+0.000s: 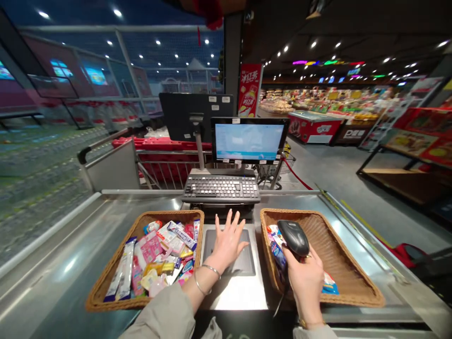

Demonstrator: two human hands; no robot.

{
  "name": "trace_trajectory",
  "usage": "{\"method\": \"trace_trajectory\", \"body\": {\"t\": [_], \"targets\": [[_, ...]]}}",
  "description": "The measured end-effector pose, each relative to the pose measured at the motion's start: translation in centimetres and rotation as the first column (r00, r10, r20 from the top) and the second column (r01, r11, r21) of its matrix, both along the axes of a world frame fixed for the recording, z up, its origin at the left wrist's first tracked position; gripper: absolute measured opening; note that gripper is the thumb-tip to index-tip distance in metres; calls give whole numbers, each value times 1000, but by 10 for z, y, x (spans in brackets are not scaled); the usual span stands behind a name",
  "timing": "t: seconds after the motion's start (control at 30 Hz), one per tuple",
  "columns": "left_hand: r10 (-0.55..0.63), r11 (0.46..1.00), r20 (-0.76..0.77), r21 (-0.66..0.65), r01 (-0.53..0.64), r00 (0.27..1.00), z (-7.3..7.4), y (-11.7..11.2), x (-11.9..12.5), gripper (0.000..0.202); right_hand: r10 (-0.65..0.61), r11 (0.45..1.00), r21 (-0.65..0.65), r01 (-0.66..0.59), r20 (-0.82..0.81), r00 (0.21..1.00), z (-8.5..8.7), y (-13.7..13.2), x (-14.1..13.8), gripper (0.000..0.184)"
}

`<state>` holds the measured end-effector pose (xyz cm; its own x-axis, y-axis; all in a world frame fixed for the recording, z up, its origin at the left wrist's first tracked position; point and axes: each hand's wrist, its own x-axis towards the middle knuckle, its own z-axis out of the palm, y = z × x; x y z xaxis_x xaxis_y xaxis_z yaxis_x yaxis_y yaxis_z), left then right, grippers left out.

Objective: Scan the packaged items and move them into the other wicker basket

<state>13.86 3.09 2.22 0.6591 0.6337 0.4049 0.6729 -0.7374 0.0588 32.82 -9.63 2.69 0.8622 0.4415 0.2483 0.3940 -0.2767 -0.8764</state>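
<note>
My left hand (228, 240) is held out over the dark pad (249, 263) set in the counter, fingers spread and nothing in them. Its fingertips point toward the black keyboard (221, 187). In my right hand (306, 280) is a black barcode scanner (294, 237), held above the right wicker basket (353, 254). Several packaged items, among them a blue packet (278, 256), lie in that basket, partly hidden by the hand and scanner. Left of my left hand stands another wicker basket (116, 256), filled with colourful sweets and small packets (151, 245).
Behind the keyboard stand a lit screen (249, 140) and a second monitor (176, 115) turned away. Shopping carts (165, 165) are past the metal counter (67, 249). Further right are a red freezer (314, 127) and a display rack (406, 150).
</note>
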Motion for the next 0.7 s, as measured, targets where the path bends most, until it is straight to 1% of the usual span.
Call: {"method": "trace_trajectory", "body": {"t": [0.07, 0.17, 0.37, 0.53, 0.7], "targets": [[46, 999, -1, -5, -46, 999, -2, 1, -17, 67, 28, 1000, -4, -28, 5, 1000, 0, 9, -11, 56], [120, 993, -6, -8, -120, 993, -4, 1, -44, 67, 105, 994, -16, -105, 19, 994, 0, 21, -26, 57], [270, 962, 10, -33, -270, 963, -10, -5, -96, 64, 257, 966, -41, -255, 54, 965, -3, 38, -54, 46], [393, 917, 1, -69, -392, 919, -12, -13, -142, 64, 359, 933, -56, -355, 78, 930, -2, 49, -76, 44], [504, 857, -47, -96, -506, 862, -19, -21, -191, 60, 404, 914, -77, -398, 83, 911, 0, 57, -97, 47]]}}
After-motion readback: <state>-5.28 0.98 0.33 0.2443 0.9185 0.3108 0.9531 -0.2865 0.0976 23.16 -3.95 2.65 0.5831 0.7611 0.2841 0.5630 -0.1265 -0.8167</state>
